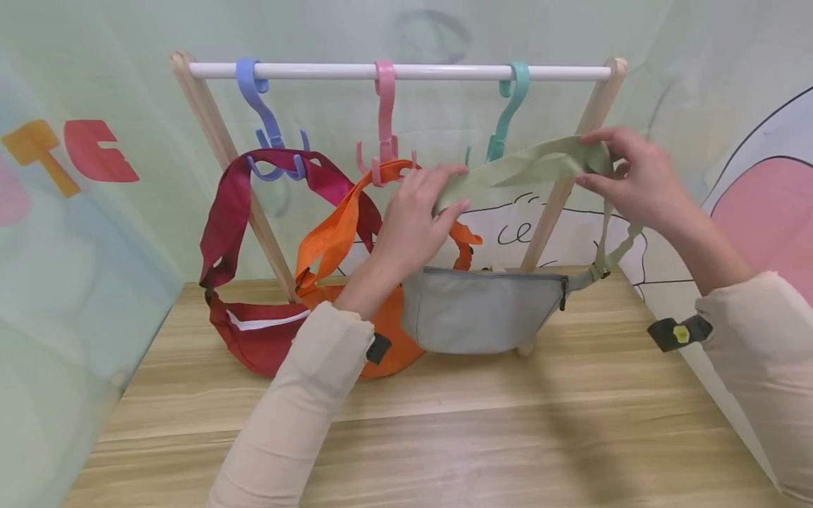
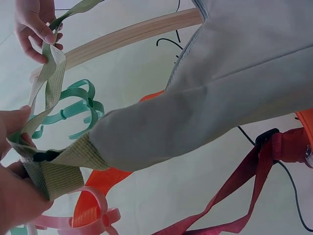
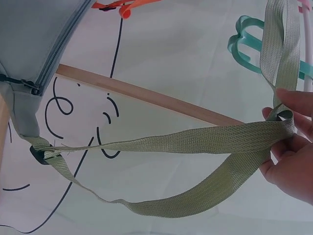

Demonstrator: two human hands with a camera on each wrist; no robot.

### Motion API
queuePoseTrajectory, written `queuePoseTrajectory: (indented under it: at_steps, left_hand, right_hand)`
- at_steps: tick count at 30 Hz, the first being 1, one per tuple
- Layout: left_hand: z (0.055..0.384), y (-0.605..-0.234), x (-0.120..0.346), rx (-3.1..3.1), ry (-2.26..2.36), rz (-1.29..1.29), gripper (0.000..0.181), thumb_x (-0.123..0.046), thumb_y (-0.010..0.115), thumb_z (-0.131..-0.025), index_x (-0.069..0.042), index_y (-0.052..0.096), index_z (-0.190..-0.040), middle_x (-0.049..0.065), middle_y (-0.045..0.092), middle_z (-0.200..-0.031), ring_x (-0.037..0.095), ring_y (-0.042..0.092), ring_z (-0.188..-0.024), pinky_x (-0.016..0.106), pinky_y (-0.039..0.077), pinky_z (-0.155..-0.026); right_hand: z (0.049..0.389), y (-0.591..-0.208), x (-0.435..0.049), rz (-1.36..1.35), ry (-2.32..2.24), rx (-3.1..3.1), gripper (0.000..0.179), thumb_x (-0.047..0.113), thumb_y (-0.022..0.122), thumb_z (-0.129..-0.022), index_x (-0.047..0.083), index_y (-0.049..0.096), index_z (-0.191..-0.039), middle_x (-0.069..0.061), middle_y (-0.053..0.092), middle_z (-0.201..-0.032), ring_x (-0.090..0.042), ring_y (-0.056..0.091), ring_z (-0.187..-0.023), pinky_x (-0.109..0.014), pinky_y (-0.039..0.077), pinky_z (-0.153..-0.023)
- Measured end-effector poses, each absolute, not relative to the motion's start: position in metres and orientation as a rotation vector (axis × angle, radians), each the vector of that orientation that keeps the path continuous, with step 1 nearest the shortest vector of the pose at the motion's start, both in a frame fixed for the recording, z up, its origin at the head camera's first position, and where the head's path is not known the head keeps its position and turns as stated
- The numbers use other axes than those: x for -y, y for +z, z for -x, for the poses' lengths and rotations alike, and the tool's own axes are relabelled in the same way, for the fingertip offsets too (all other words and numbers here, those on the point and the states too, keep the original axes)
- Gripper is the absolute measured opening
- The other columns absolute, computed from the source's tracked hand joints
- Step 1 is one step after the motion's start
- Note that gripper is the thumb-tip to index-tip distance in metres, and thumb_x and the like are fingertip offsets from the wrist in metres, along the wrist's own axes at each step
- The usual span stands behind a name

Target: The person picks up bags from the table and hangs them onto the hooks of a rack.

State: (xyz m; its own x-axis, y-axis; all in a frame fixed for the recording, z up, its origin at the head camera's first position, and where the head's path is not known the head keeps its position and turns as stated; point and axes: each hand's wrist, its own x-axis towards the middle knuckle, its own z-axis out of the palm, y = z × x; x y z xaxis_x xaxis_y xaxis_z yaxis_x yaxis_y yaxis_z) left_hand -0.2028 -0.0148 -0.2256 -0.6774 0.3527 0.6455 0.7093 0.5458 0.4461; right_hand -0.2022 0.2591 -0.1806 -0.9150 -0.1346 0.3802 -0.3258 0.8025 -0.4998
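A grey waist bag (image 1: 489,310) with a zip hangs by its pale green strap (image 1: 527,164), which is spread between my two hands. My left hand (image 1: 413,219) pinches the strap near the bag's left end, in front of the orange bag. On the other side my right hand (image 1: 641,173) pinches the strap between thumb and fingers. In the right wrist view a doubled length of the strap (image 3: 195,139) sags from those fingers to a black buckle (image 3: 38,155). Behind the raised strap is the green hook (image 1: 502,127), partly hidden by it.
A white rail (image 1: 317,71) on wooden legs (image 1: 540,226) carries the hooks. From the blue hook (image 1: 269,120) hangs a dark red bag (image 1: 254,346); from the pink hook (image 1: 385,113), an orange bag (image 1: 394,360). Below is a wood-grain tabletop (image 1: 444,437).
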Motion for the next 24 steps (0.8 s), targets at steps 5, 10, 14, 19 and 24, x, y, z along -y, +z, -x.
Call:
queuePoseTrajectory:
  at_steps: [5,10,14,19,24]
  left_hand:
    - [0.202,-0.222,0.014,2.295,-0.973,0.86,0.039,-0.018,0.062,-0.087,-0.006,0.054,-0.123,0.008,0.056,-0.119,0.023,0.048,-0.103,0.029,0.037,-0.088]
    - [0.202,-0.218,0.014,2.301,-0.967,0.852,0.04,-0.018,0.063,-0.087,-0.007,0.054,-0.124,0.008,0.056,-0.122,0.022,0.048,-0.107,0.028,0.038,-0.089]
    - [0.203,-0.215,0.014,2.288,-0.964,0.859,0.039,-0.019,0.062,-0.087,-0.006,0.054,-0.123,0.007,0.056,-0.121,0.022,0.048,-0.108,0.027,0.036,-0.092]
    - [0.205,-0.213,0.013,2.273,-0.963,0.865,0.038,-0.019,0.062,-0.088,-0.006,0.054,-0.123,0.007,0.057,-0.121,0.022,0.049,-0.107,0.027,0.03,-0.099]
    - [0.207,-0.21,0.013,2.269,-0.982,0.864,0.039,-0.019,0.062,-0.087,-0.006,0.054,-0.123,0.006,0.057,-0.12,0.021,0.049,-0.104,0.025,0.037,-0.089]
  right_hand:
    - [0.203,-0.178,-0.257,-0.345,0.813,2.645,0.047,0.009,0.064,-0.085,0.006,0.046,-0.128,-0.019,0.053,-0.099,-0.008,0.048,-0.068,-0.013,0.038,-0.057]
    - [0.204,-0.176,-0.257,-0.319,0.806,2.666,0.048,0.011,0.064,-0.086,0.007,0.044,-0.129,-0.02,0.053,-0.103,-0.012,0.049,-0.071,-0.013,0.038,-0.056]
    - [0.206,-0.175,-0.257,-0.307,0.823,2.667,0.049,0.011,0.063,-0.086,0.008,0.043,-0.131,-0.021,0.052,-0.106,-0.015,0.049,-0.072,-0.013,0.039,-0.056]
    - [0.207,-0.173,-0.257,-0.286,0.831,2.67,0.05,0.013,0.063,-0.086,0.008,0.041,-0.132,-0.022,0.052,-0.108,-0.018,0.049,-0.075,-0.013,0.04,-0.055]
    - [0.207,-0.169,-0.257,-0.277,0.843,2.669,0.052,0.014,0.063,-0.087,0.008,0.04,-0.133,-0.021,0.052,-0.108,-0.014,0.05,-0.073,-0.013,0.041,-0.057]
